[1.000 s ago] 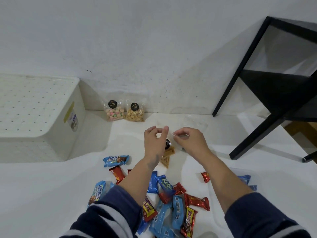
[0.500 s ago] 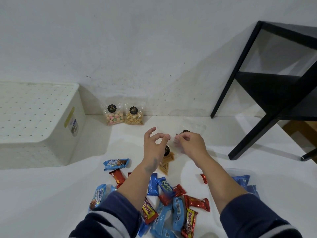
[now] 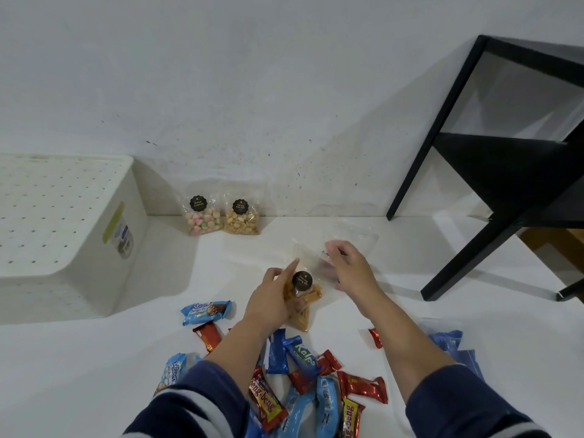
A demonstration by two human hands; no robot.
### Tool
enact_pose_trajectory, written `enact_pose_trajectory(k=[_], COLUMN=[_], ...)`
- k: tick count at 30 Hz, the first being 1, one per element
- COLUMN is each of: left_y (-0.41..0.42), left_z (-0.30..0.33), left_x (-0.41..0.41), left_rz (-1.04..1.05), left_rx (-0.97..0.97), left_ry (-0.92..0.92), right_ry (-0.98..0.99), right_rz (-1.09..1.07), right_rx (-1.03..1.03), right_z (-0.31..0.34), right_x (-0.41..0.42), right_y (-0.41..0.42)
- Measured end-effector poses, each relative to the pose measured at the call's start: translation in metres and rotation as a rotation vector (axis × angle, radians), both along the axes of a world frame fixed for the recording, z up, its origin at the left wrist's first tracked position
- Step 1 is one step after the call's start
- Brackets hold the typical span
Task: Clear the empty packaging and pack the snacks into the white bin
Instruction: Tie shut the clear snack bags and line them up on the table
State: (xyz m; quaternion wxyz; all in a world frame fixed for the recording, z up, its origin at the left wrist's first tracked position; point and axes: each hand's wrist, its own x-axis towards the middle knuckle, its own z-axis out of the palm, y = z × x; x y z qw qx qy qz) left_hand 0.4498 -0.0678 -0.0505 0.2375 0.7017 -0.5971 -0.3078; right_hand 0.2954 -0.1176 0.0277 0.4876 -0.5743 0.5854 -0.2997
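My left hand (image 3: 271, 300) grips a clear bag of orange chips (image 3: 304, 303) with a round black label, in the middle of the white surface. Just to its right, my right hand (image 3: 350, 268) pinches a sheet of clear empty packaging (image 3: 354, 237) that spreads out behind the fingers. The white bin (image 3: 94, 235) stands at the left, its perforated face up. Two more labelled snack bags lean against the wall: one with pastel sweets (image 3: 202, 216) and one with nuts (image 3: 241, 218). A pile of wrapped bars (image 3: 309, 387) lies between my forearms.
A black table frame (image 3: 467, 191) stands at the right, with one leg reaching down onto the surface. Blue packets under clear plastic (image 3: 455, 346) lie beside my right forearm. A blue bar (image 3: 207, 311) and a red bar (image 3: 208, 336) lie left of the pile.
My left hand has dropped from mid-air onto the chip bag and closed on it. My right hand has shifted slightly right, holding the clear packaging. The camera tilted down a little.
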Motion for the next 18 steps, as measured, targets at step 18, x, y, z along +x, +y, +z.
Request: enact_pose_trajectory(k=[18], left_y=[-0.093], left_z=[-0.004], left_x=[0.039], left_rz=[0.200], left_rx=[-0.227], left_ry=[0.133], right_ry=[0.191], right_rz=[0.162], right_rx=[-0.071], right_z=[-0.069], right_x=[0.076], right_y=[-0.083])
